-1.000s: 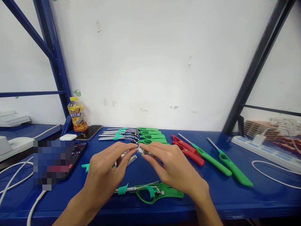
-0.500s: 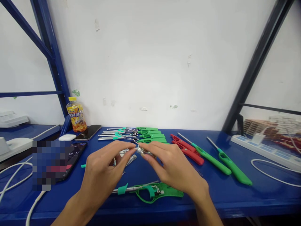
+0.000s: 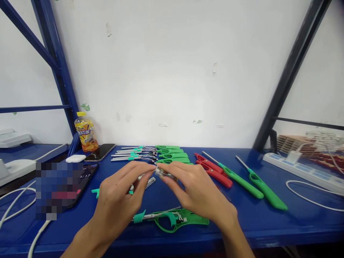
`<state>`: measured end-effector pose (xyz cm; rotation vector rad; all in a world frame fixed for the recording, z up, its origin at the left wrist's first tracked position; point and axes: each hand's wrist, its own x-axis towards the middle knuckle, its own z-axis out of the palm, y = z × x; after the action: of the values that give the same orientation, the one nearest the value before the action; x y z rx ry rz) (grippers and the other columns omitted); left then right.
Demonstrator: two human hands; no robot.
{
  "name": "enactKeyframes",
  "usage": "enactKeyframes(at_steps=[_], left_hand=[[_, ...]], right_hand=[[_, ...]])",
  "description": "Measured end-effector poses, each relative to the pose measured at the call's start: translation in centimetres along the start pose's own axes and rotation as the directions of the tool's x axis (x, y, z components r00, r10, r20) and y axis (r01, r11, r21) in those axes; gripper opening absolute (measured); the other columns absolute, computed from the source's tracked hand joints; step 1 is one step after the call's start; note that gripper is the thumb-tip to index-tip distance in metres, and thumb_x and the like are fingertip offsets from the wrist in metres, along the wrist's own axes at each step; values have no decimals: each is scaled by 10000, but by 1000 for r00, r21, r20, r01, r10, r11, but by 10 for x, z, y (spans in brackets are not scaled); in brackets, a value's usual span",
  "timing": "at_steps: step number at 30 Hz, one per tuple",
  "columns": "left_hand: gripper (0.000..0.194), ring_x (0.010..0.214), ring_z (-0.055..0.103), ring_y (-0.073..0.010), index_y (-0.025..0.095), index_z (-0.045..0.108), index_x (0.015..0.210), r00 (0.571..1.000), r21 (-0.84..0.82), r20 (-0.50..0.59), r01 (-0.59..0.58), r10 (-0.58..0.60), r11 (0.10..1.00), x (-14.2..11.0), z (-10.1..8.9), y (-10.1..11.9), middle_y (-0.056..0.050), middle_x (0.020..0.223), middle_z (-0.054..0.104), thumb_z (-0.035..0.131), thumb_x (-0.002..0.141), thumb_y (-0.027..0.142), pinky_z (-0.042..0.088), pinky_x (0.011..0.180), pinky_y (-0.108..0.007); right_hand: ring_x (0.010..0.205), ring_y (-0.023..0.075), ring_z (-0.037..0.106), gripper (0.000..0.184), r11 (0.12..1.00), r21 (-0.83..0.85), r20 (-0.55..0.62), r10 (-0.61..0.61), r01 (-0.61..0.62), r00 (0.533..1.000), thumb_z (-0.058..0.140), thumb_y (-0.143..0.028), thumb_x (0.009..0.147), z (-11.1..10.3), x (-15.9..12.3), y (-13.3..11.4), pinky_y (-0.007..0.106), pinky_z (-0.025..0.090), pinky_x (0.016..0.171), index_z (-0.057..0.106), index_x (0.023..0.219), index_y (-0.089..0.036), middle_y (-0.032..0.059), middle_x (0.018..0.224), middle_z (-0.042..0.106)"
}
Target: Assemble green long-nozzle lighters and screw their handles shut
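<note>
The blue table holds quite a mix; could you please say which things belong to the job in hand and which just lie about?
Job, likely:
clear part in right hand
open green lighter shell
green handles beside metal tubes
red handles
green lighters

Lying about, likely:
drink bottle
smartphones
white case
white power strip

Your counter (image 3: 268, 222) is deep blue, and the wall (image 3: 161, 71) behind it is white with grey scuffs and green flecks. Nearest you, the open lighter shell (image 3: 197, 218) is bright green, its curved trigger (image 3: 172, 218) teal. On your right lie red handles (image 3: 215, 175) and green lighters (image 3: 270, 191) with silver rods (image 3: 243, 162). The power strip (image 3: 309, 173) is white with pale blue panels; the bottle (image 3: 86, 132) wears a yellow cap. The small piece (image 3: 159, 171) you hold seems clear, perhaps tinged brown.
</note>
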<state>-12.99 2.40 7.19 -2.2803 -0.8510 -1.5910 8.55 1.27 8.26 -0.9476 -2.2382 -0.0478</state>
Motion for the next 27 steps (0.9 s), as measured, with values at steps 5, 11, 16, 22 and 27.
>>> enactKeyframes(at_steps=[5, 11, 16, 22, 27], left_hand=[[213, 733, 647, -86, 229, 725, 1086, 999, -27, 21, -34, 34, 999, -2, 1, 0, 5, 963, 735, 634, 1008, 53, 452, 547, -178], [289, 620, 543, -46, 218, 714, 1172, 997, -19, 43, -66, 67, 998, -5, 3, -2, 21, 906, 621, 576, 1024, 11, 390, 495, -160], [366, 630, 535, -60, 222, 689, 1217, 991, -12, 62, -120, 120, 993, -7, 6, -5, 17, 915, 562, 515, 1017, -30, 413, 504, -162], [376, 609, 505, -75, 223, 661, 1225, 988, -24, 80, -129, 130, 991, -9, 9, -6, 19, 895, 494, 473, 1025, -34, 411, 504, -192], [362, 604, 488, -78, 230, 651, 1192, 986, -33, 104, -129, 132, 991, -9, 9, -5, 26, 883, 470, 470, 1022, -34, 393, 501, -204]], right_hand=[[983, 199, 738, 372, 1000, -3, -2, -7, 7, 1000, 498, -337, 1122, 0, 0, 0, 344, 538, 816, 656, 1432, -208, 59, 1173, 796], [978, 200, 727, 368, 1000, 28, 8, -4, 4, 1000, 503, -328, 1120, -1, 0, -1, 344, 531, 813, 668, 1421, -197, 55, 1150, 792], [983, 193, 720, 367, 998, 65, 13, -14, 13, 1000, 513, -292, 1111, -2, 0, -2, 343, 537, 822, 665, 1430, -194, 65, 1184, 788], [939, 185, 709, 352, 997, 80, 16, -24, 23, 1000, 528, -283, 1103, -2, 1, -3, 338, 526, 784, 681, 1407, -196, 62, 1135, 794], [894, 171, 691, 305, 995, 98, 22, -30, 28, 999, 540, -277, 1096, -3, 0, -4, 329, 501, 752, 719, 1332, -204, 46, 1100, 793]])
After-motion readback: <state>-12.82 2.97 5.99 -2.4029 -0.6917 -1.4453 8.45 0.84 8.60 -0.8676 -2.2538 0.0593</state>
